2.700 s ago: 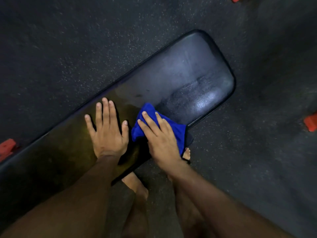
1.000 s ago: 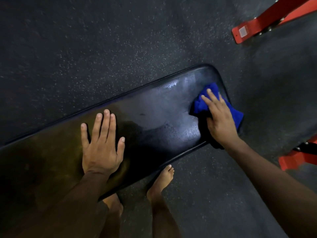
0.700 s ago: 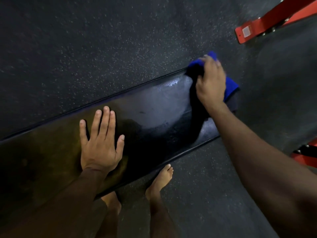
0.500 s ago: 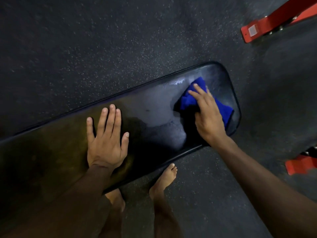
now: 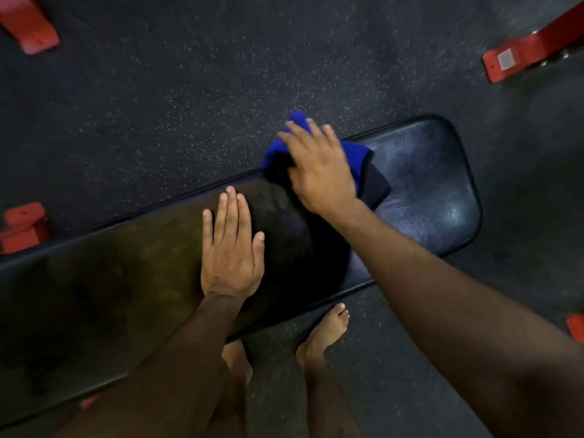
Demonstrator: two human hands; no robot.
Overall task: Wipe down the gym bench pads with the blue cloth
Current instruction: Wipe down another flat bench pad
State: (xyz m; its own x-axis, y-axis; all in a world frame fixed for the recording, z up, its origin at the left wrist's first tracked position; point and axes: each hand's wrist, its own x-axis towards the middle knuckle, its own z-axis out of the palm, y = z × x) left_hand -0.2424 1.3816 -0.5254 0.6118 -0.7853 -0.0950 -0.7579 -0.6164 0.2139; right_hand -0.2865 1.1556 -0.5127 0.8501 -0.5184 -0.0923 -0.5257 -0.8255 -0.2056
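Observation:
A long black gym bench pad runs from lower left to upper right. My left hand lies flat on its middle, fingers straight and together. My right hand presses the bunched blue cloth down at the pad's far edge, fingers stretched over it. A corner of the cloth pokes out past my fingertips over the floor. My right thumb is hidden. The pad's right end is glossy and bare.
Dark speckled rubber floor surrounds the bench. Red frame feet sit at top left, left, top right and right edge. My bare feet stand at the pad's near edge.
My right hand has slid the cloth from the pad's right end leftward to the far edge, nearer my left hand. The left hand stays flat on the pad.

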